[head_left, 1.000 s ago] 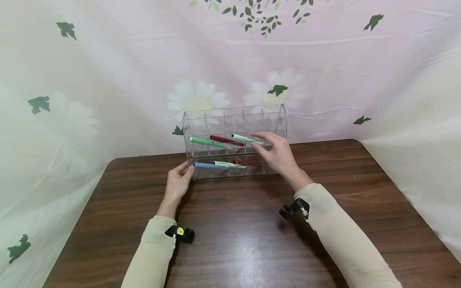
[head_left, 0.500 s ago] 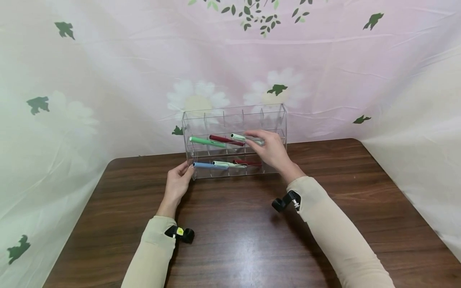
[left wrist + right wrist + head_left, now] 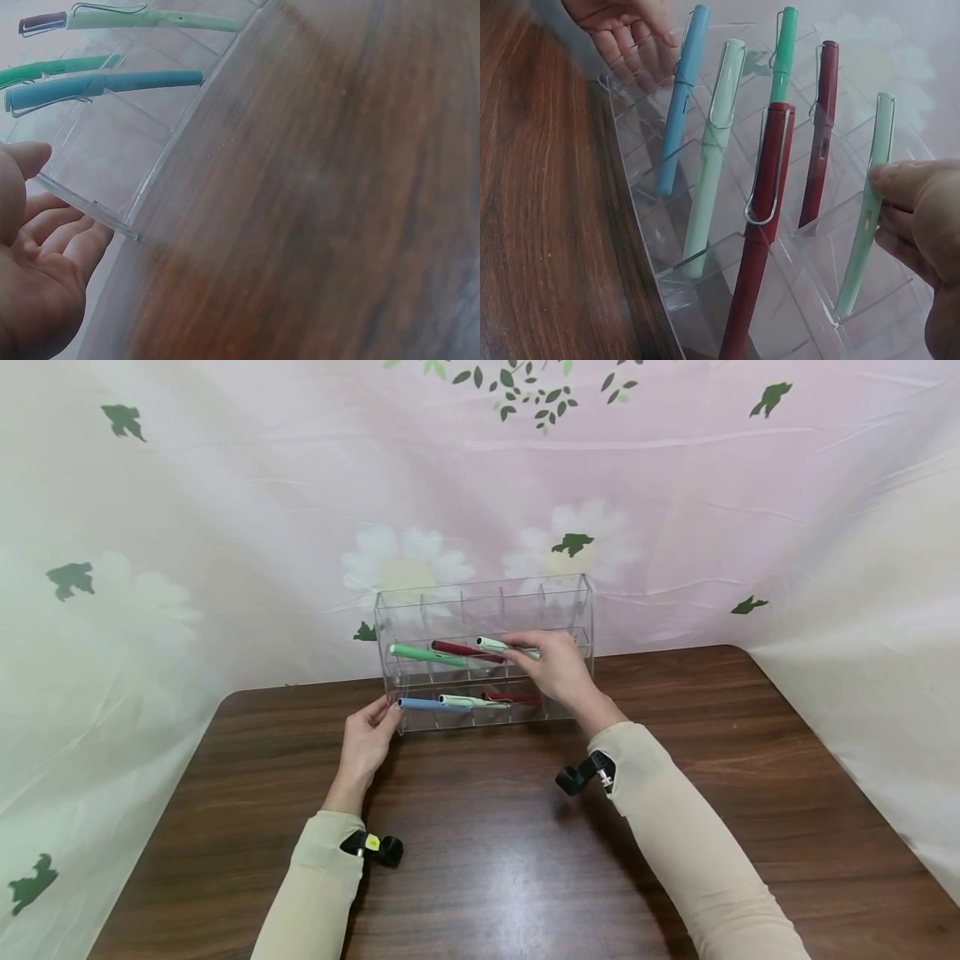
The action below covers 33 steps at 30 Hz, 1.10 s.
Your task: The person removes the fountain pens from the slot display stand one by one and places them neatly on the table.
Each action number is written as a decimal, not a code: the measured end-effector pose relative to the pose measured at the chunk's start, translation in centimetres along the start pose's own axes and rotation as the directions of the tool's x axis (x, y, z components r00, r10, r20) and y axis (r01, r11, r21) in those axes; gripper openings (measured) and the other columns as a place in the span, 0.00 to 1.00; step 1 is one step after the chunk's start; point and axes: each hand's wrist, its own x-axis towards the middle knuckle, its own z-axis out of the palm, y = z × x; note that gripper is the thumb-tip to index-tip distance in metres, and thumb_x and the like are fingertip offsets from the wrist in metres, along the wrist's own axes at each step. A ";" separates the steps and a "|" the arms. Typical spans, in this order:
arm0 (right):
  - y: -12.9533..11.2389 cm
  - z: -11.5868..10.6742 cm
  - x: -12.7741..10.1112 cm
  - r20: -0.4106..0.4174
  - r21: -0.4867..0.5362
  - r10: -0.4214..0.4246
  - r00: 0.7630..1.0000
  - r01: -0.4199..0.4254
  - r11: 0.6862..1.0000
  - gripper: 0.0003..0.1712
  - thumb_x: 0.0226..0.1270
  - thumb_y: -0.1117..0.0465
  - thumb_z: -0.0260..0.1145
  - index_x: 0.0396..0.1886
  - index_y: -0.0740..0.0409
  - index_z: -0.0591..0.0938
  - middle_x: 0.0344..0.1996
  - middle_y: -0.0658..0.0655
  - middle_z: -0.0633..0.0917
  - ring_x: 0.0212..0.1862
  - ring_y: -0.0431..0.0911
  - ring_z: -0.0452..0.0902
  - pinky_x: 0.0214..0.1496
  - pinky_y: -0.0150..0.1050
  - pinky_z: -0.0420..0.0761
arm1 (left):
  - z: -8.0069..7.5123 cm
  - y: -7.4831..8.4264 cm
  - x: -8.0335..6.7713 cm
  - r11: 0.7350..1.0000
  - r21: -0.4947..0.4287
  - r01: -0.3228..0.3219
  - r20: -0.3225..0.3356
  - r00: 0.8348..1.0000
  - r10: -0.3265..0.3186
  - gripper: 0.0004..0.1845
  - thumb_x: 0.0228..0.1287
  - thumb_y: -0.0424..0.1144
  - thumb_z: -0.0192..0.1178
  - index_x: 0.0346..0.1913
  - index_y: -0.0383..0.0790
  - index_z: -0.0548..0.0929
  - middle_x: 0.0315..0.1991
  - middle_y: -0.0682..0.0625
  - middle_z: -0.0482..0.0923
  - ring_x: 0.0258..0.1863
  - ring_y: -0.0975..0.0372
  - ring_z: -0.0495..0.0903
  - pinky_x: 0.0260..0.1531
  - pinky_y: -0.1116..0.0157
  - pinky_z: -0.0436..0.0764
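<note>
A clear tiered pen rack (image 3: 480, 583) stands on the table near the wall, with pens leaning in its compartments. In the head view my left hand (image 3: 367, 743) holds the rack's lower left side; the left wrist view shows thumb and fingers either side of its edge. My right hand (image 3: 553, 664) pinches a pale green pen (image 3: 864, 217) in the middle tier, its lower end within a compartment. Left of it lean a dark red pen (image 3: 823, 135) and a green pen (image 3: 420, 653). The lower tier bears a blue pen (image 3: 112, 86), another pale green pen (image 3: 714, 165) and another dark red pen (image 3: 761, 202).
The brown wooden table (image 3: 480, 860) extends in front of the rack. A patterned cloth (image 3: 300, 527) hangs close behind it and at both sides. Each sleeve carries a black wrist camera, one on the left (image 3: 386, 850) and one on the right (image 3: 576, 778).
My right hand has moved left along the pale green pen, and its thumb and fingers have closed on it. The left hand stays at the rack's side. The head view has shifted slightly.
</note>
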 end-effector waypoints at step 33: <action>-0.3 0.5 -0.7 -0.099 0.141 0.150 0.984 -0.136 0.981 0.15 0.74 0.62 0.76 0.57 0.54 0.92 0.51 0.59 0.94 0.55 0.56 0.90 0.58 0.56 0.89 | 0.1 0.1 0.0 1.000 0.012 -0.012 -0.009 1.000 0.012 0.25 0.84 0.36 0.57 0.76 0.29 0.75 0.68 0.32 0.81 0.68 0.46 0.83 0.65 0.69 0.83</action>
